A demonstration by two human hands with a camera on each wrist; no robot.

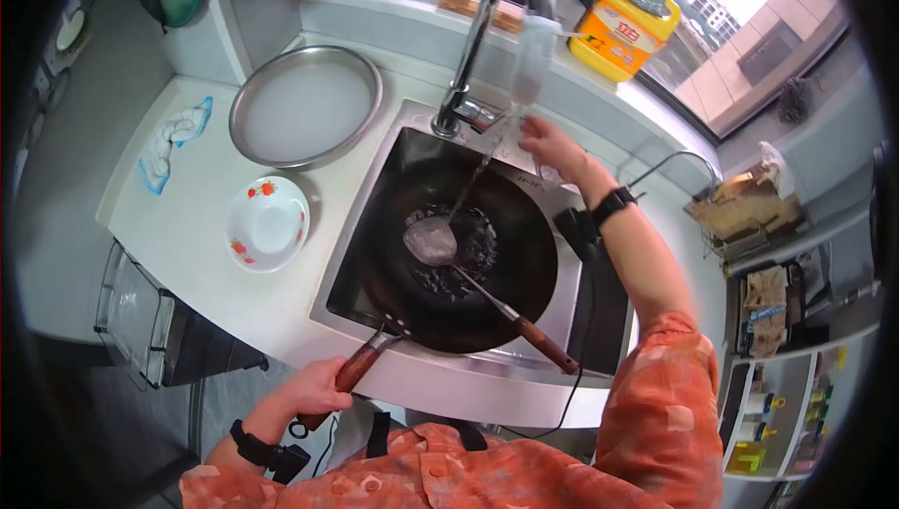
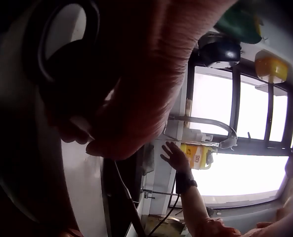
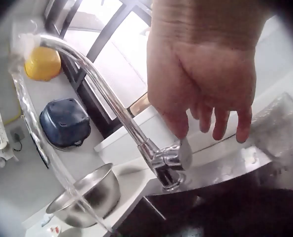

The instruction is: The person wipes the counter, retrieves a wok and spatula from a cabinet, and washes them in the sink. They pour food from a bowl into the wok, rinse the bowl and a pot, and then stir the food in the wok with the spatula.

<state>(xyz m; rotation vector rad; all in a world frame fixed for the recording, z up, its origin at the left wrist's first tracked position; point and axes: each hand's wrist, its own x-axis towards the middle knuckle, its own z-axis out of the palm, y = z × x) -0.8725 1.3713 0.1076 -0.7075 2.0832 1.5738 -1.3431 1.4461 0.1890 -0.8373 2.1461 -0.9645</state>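
Note:
My left hand (image 1: 320, 391) grips the wooden handle (image 1: 363, 364) of a dark wok (image 1: 398, 186) that sits in the sink (image 1: 337, 294). Inside the wok lies a wok spatula (image 1: 431, 241), its wooden-ended handle leaning over the rim at the right. Water runs from the curved chrome faucet (image 1: 476, 36) down into the wok, where it pools and ripples. Beside the faucet, my right hand (image 1: 559, 149) hangs with fingers loosely extended. In the right wrist view its thumb is right at the faucet lever (image 3: 185, 155), and nothing is held.
Left of the sink stand a metal basin (image 1: 242, 127) of cloudy liquid, a floral white bowl (image 1: 267, 223) and a crumpled cloth (image 1: 176, 139). A yellow detergent jug (image 1: 623, 31) is on the windowsill. A black cord (image 1: 592, 308) runs along the right of the sink.

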